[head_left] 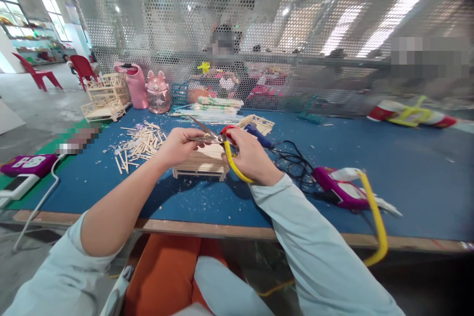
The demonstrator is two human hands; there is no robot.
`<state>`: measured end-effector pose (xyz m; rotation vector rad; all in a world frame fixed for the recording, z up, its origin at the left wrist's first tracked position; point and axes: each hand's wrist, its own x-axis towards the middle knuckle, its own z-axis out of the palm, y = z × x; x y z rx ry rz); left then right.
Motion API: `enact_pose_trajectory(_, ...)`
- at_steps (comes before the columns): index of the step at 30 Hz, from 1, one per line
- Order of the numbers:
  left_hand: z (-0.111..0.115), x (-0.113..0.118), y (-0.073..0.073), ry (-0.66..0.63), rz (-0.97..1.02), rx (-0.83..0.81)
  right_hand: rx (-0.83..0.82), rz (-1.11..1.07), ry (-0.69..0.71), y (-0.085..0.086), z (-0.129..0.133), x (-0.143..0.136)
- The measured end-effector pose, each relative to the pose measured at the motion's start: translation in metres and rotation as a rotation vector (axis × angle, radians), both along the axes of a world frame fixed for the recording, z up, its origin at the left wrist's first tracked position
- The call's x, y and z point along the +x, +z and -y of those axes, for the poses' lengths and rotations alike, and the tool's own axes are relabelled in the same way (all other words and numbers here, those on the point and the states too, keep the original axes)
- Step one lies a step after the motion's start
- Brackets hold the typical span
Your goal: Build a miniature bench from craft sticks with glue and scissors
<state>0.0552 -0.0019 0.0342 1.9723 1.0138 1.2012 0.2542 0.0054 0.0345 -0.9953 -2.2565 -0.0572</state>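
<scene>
My right hand (252, 153) is closed around the handles of a pair of scissors (209, 133), whose red and yellow grips show beside the fingers. The steel blades stand apart and point left. My left hand (180, 145) is pinched at the blades, on what looks like a short wooden stick (206, 135); the fingers hide most of it. Just below both hands a small bench-like frame of wooden sticks (202, 162) rests on the blue tabletop (185, 202). A pile of loose wooden sticks (144, 143) lies left of it.
Behind the hands are a blue glue gun (258, 135), a stick frame (264, 122) and bagged sticks (218, 104). Black cable (292, 163) runs toward a purple-and-white object (344, 188). Pink bottles (158, 93) and a stick model (107, 96) stand back left. Beyond the mesh screen (148, 24) sits a person.
</scene>
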Motion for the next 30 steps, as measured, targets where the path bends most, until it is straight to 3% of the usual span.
enact_pose_trajectory(15,0.0017,-0.0025,0.0014,-0.045,-0.021,-0.019,-0.029,-0.001,-0.007,0.0004,0.0058,-0.0039)
enact_pose_trajectory(30,-0.0005,-0.0013,-0.0007,-0.04,0.013,-0.047,-0.025,0.045,-0.163,0.0012,0.0086,-0.0019)
